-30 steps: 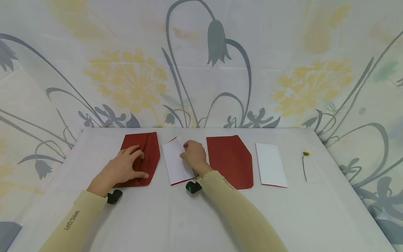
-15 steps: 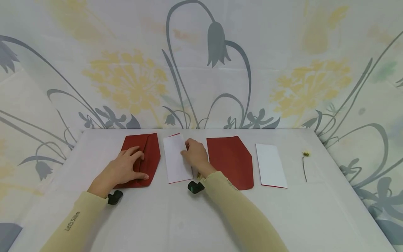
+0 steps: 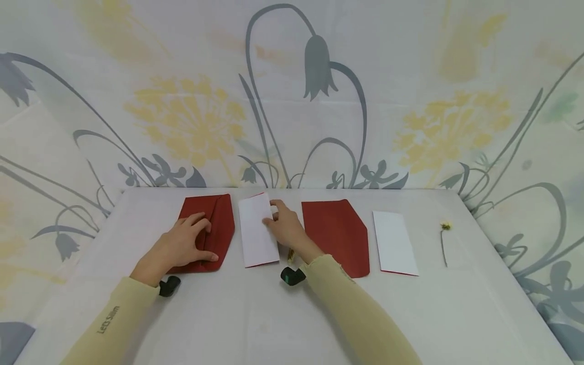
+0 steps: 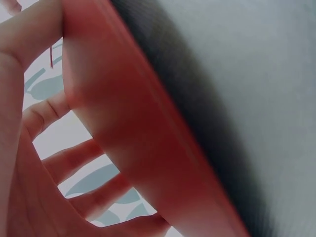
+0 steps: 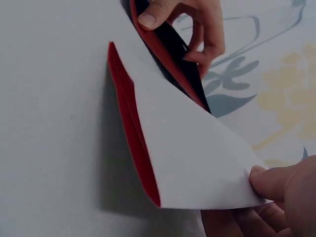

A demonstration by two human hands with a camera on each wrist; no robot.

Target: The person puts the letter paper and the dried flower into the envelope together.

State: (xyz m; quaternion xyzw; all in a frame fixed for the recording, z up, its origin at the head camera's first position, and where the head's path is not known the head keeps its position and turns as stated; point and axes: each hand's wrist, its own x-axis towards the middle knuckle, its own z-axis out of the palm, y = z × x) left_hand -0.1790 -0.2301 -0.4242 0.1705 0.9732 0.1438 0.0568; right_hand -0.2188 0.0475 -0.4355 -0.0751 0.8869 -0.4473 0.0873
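My left hand rests on a red envelope at the left, fingers spread over it and thumb near its lower right edge. In the left wrist view the envelope's red paper hides the fingertips. Right of it, my right hand pinches the right edge of a folded white card, thumb on top and fingers underneath. The right wrist view shows the red lining in the slightly gaping fold of this card. A small yellowish dried flower peeks out beside my right wrist, its remainder hidden.
A second red envelope lies right of my right hand, partly under the sleeve. Farther right are another white card with a red edge and a yellow dried flower on a thin stem. A flower-printed cloth hangs behind the table.
My right hand has shifted slightly right, and the white card it pinches has turned straighter. The left hand keeps its place on the envelope. More of the small flower by the right wrist shows.
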